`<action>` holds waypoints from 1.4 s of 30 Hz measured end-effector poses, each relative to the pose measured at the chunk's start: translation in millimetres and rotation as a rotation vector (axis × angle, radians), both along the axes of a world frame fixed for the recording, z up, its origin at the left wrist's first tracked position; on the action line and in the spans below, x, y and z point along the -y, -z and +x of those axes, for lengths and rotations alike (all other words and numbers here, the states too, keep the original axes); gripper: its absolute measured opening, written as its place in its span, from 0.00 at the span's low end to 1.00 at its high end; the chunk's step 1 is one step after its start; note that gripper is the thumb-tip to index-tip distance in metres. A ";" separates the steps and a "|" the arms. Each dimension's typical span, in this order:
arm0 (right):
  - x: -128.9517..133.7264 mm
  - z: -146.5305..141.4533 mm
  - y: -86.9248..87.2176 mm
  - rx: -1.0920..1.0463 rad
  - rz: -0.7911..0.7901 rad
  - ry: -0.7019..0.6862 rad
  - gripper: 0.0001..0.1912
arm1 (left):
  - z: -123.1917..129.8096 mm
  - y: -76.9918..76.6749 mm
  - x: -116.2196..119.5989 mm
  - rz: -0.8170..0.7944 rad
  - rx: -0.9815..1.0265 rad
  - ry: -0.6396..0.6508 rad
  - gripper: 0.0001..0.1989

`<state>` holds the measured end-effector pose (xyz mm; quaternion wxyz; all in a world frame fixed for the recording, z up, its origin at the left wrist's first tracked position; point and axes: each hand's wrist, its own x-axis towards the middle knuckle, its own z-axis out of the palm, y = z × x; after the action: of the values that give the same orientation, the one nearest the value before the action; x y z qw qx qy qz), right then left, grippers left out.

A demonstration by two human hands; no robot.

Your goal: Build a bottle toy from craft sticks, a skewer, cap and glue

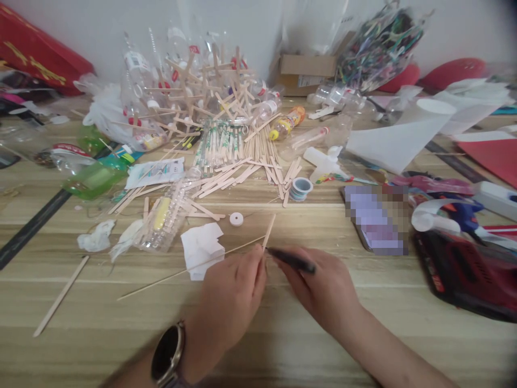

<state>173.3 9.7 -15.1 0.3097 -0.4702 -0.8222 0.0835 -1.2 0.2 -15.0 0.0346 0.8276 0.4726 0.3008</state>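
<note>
Pinched in my left hand (234, 285) is a flat wooden craft stick (269, 229), its far end pointing up and away. My right hand (325, 280) grips a black pen (294, 261), whose tip is at the stick's edge by my left fingertips; whether it touches I cannot tell. Beyond my left hand, a thin bamboo skewer (161, 281) lies slanting across a piece of white paper (197, 242). Farther left another craft stick (60, 297) rests alone on the wooden table. A small white spool (236, 219) sits just past my hands.
Behind are piled craft sticks (230, 180), a bundle of skewers (260, 140) and plastic bottles joined with sticks (189, 81). A clear bottle (165, 215) lies at left, a wire spool (301, 188) ahead. To the right are a phone (375, 218) and a red-black case (464, 275).
</note>
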 end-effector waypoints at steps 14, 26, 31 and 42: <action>-1.1 0.8 -2.0 0.218 0.385 -0.070 0.15 | -2.3 -3.9 1.7 -0.060 0.120 0.015 0.10; -3.2 -3.4 -3.7 0.037 0.158 -0.066 0.10 | -3.7 -3.7 -0.2 -0.033 0.099 -0.005 0.11; -5.7 -2.4 1.0 0.115 0.257 -0.076 0.12 | -3.2 -1.7 -0.7 -0.030 0.072 -0.017 0.12; -0.9 -1.4 -1.6 -0.055 0.083 -0.035 0.13 | -0.2 -5.8 -0.8 0.007 0.072 0.028 0.11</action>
<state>171.9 10.6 -13.5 0.3500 -0.4399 -0.8242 0.0676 -1.4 0.9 -9.2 0.0530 0.8229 0.4585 0.3314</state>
